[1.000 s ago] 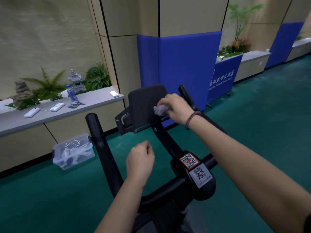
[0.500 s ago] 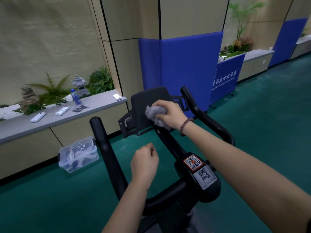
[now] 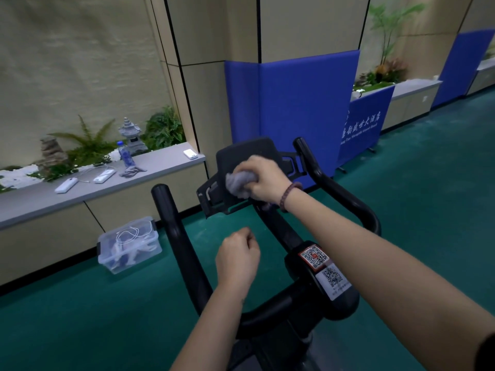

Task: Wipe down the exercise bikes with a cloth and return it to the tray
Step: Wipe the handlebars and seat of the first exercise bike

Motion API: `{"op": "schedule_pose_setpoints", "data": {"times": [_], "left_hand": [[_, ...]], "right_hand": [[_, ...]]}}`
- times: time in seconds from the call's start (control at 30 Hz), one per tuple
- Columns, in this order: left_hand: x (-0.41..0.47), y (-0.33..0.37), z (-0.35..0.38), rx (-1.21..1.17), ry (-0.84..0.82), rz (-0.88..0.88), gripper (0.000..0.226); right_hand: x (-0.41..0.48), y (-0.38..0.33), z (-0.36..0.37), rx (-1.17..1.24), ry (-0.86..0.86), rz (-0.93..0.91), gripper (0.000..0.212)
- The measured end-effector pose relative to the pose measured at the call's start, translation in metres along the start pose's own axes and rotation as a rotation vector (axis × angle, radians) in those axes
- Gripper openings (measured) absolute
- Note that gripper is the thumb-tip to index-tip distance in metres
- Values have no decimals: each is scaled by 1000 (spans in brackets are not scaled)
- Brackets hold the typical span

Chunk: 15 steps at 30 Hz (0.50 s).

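A black exercise bike stands right in front of me, its handlebars curving up on both sides. My right hand grips a crumpled grey cloth and presses it against the back of the bike's black console panel. My left hand hovers in a loose fist above the left handlebar, holding nothing. Two QR stickers sit on the stem below the panel.
A grey ledge at the left carries a water bottle, white devices and a second grey cloth. A clear lidded plastic box sits on the green floor under it. Blue padded panels stand behind the bike.
My right hand has slid the cloth leftward across the console panel. The left fist has stayed in place. The view has shifted slightly to the left.
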<state>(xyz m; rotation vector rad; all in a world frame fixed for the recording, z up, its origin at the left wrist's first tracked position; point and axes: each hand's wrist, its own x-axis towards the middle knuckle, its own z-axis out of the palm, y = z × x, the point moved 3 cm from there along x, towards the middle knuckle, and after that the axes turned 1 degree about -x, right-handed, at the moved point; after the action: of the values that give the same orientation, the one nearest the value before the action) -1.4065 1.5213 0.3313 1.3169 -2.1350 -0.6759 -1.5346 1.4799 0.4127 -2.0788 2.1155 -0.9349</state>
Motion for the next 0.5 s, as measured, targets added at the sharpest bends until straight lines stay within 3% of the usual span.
{"op": "schedule_pose_setpoints", "data": {"times": [0.07, 0.2, 0.33, 0.43, 0.5], "left_hand": [[-1, 0, -1, -24, -4, 2, 18], [-1, 1, -1, -56, -19, -8, 18], [1, 0, -8, -68, -33, -9, 19], [-1, -6, -21, -49, -26, 33, 18], [-5, -10, -33, -39, 2, 44, 17]], "right_hand": [[-1, 1, -4, -34, 99, 79, 29], [-18, -10, 25, -225, -131, -16, 36], [-17, -22, 28, -78, -174, -59, 30], [-8, -41, 22, 174, -25, -12, 26], [-2, -50, 21, 192, 103, 34, 23]]}}
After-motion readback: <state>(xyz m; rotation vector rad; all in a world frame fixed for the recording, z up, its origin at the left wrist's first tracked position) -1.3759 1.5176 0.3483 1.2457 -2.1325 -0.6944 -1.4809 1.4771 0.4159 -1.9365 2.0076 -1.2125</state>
